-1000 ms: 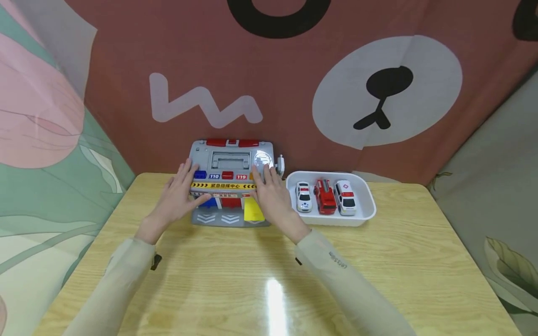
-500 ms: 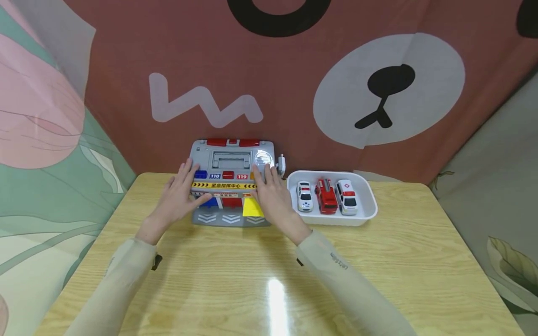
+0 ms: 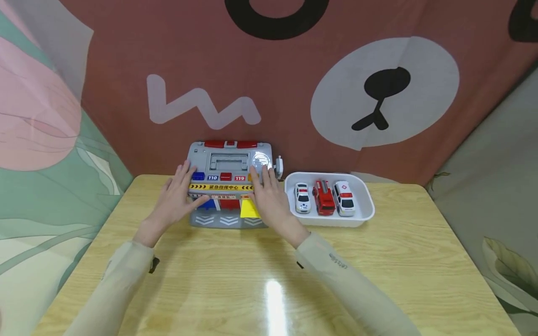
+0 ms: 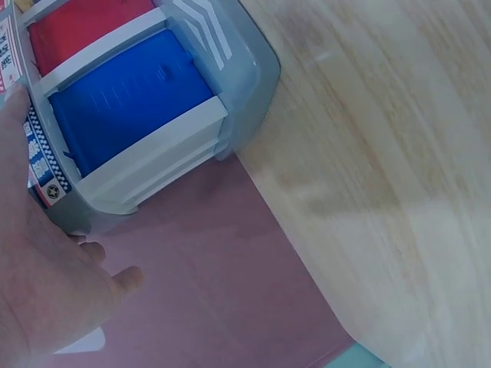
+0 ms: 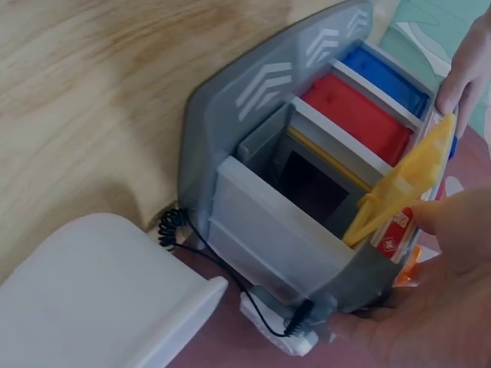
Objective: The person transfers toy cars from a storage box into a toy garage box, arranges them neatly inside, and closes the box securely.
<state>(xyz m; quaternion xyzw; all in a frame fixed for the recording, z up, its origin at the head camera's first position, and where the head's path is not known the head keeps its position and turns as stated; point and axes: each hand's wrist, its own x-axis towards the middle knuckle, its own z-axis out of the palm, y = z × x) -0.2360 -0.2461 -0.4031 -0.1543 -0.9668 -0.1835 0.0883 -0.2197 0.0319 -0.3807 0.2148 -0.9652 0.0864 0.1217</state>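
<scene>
The grey toy station (image 3: 223, 187) sits near the back of the bench (image 3: 210, 280), and I take it as my landmark. Its yellow flap (image 5: 406, 172), at the right end of the front, is tilted up, so the bay (image 5: 311, 184) behind it shows dark; the red flap (image 5: 357, 119) and blue flap (image 4: 130, 100) beside it lie closed. The left hand (image 3: 170, 203) lies along the station's left end, and the right hand (image 3: 273, 203) along its right end, the fingers of both spread wide; I judge this placing is meant to steady the body from either side. The right thumb is right by the raised flap, though I cannot tell whether it props it. On the station's right side hangs a white handset (image 5: 276, 322) on a coiled cord (image 5: 230, 272), which I would treat as a snag. Just beyond it, the white tray (image 3: 328, 221) stands close beside the station, probably set there for easy reach, with a police car (image 3: 302, 198), a red fire truck (image 3: 323, 198) and an ambulance (image 3: 344, 198) side by side. Behind the station, the brown backdrop (image 3: 273, 93) leaves me hardly any room; the tray limits sideways movement to the right. The widest working room I have is in front of the station, while to its left a shorter stretch of wood runs to the bench's edge.
</scene>
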